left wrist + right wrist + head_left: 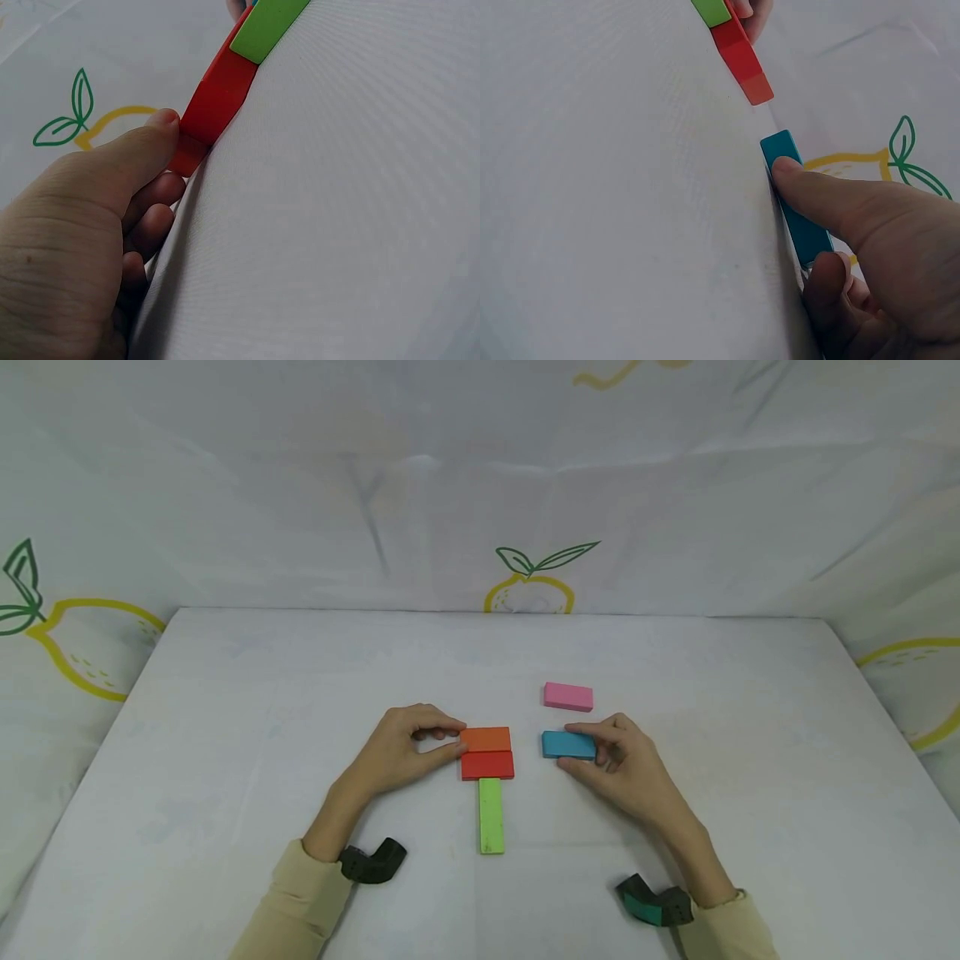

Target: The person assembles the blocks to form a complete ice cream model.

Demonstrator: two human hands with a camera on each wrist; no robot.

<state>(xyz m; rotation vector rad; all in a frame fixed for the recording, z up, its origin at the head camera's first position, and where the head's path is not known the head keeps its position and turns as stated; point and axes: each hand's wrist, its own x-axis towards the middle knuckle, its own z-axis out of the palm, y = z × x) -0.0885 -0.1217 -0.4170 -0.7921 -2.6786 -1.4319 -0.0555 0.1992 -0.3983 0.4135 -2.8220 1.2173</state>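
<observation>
Head view had the fingers of both hands at work on the blocks. The left hand [408,739] pinched the left end of the orange block [486,739] between thumb and index finger. The right hand [622,760] gripped the blue block [567,745] by its right part, thumb on the near side and index finger on the far side; the left end stuck out free. Whether blue touched the table or sat a little above it, I could not tell.

Just outside the fingers, orange lay long side to long side against the red block [487,766], on red's far side. The green block [491,817] met red's near side and ran lengthwise toward the person, so those 3 touched. Blue was to their right, across a gap. The pink block [567,697] lay beyond blue, touching nothing.

The step in hand, as I judged it, was setting blocks together, with 3 in place, the 4th in the right fingers and the 5th loose. The next move seemed to call for steadying orange while blue was brought leftward, turned as needed, and eased down without nudging the 3.

Farther out came 2 sleeves [300,893], 2 black wrist devices [372,862], the white table [225,760] and, behind it, a cloth [300,485] with lemon drawings.
</observation>
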